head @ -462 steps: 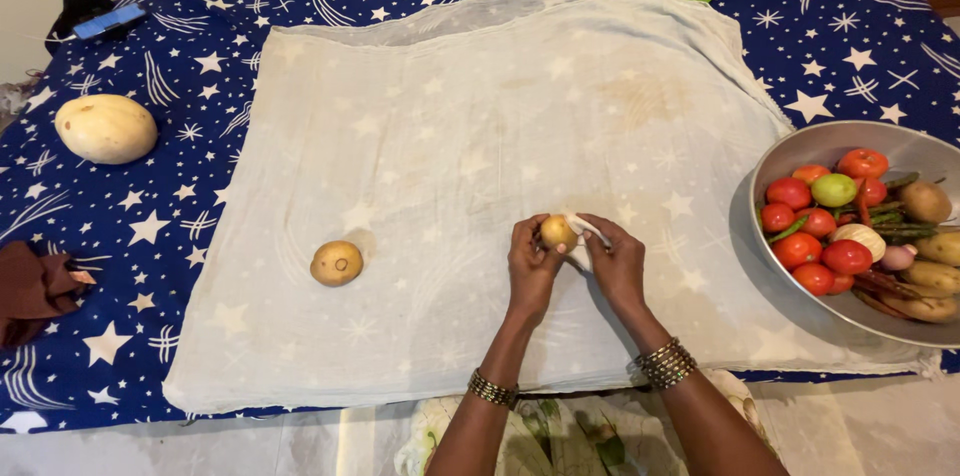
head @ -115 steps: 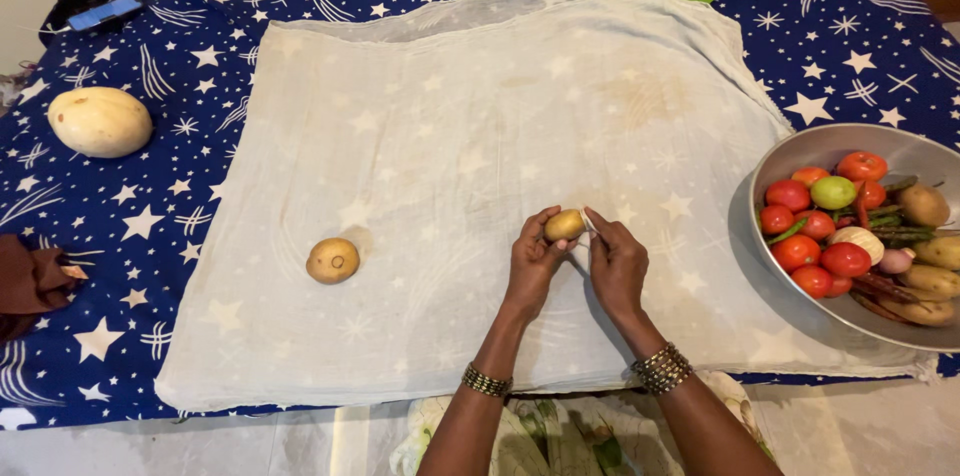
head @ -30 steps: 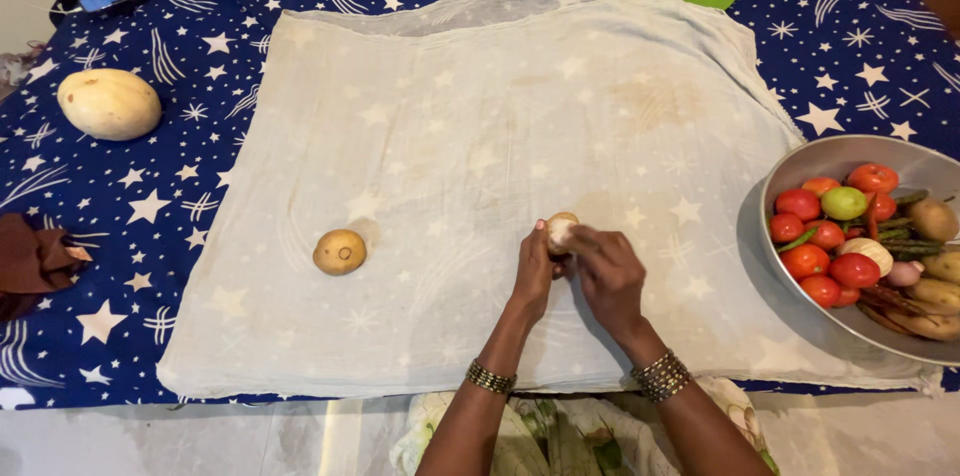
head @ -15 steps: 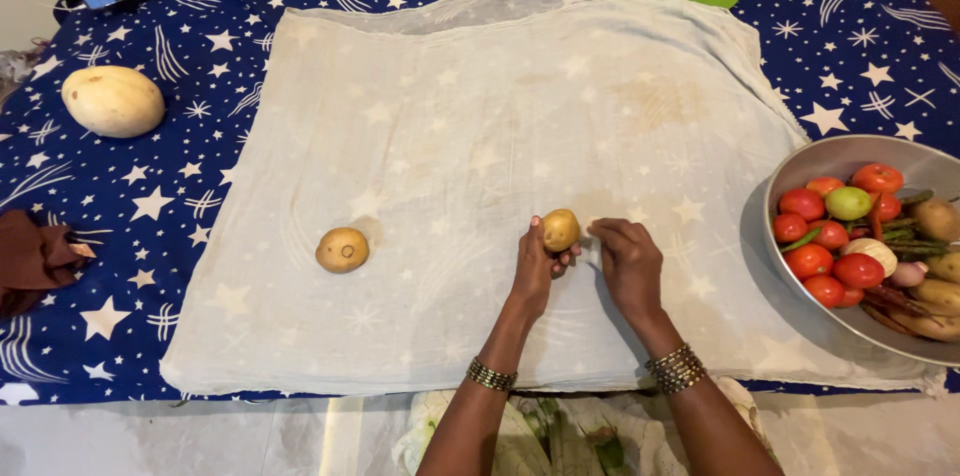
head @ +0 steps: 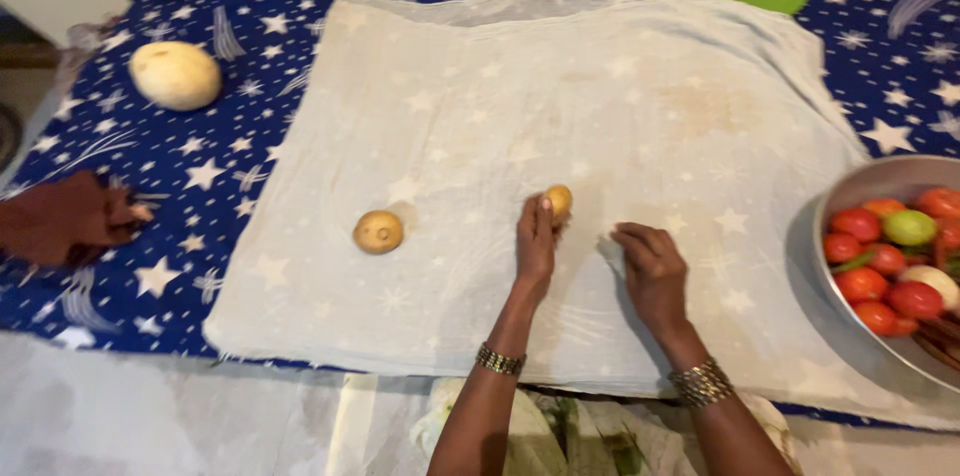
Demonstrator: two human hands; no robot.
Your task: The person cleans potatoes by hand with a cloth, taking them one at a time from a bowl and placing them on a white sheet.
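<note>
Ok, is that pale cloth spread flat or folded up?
Spread flat: the pale cloth lies open over the starry blue sheet, with all its edges showing.

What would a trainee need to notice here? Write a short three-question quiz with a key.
1. True or false: the left hand holds a small yellow-brown potato.
2. Which lies nearest the round metal bowl of tomatoes: A) the pale round melon, B) the right hand, C) the brown crumpled cloth?
3. What does the second small potato rest on?

Key: 1 true. 2 B. 3 the pale thin cloth spread over the blue star-print sheet.
</note>
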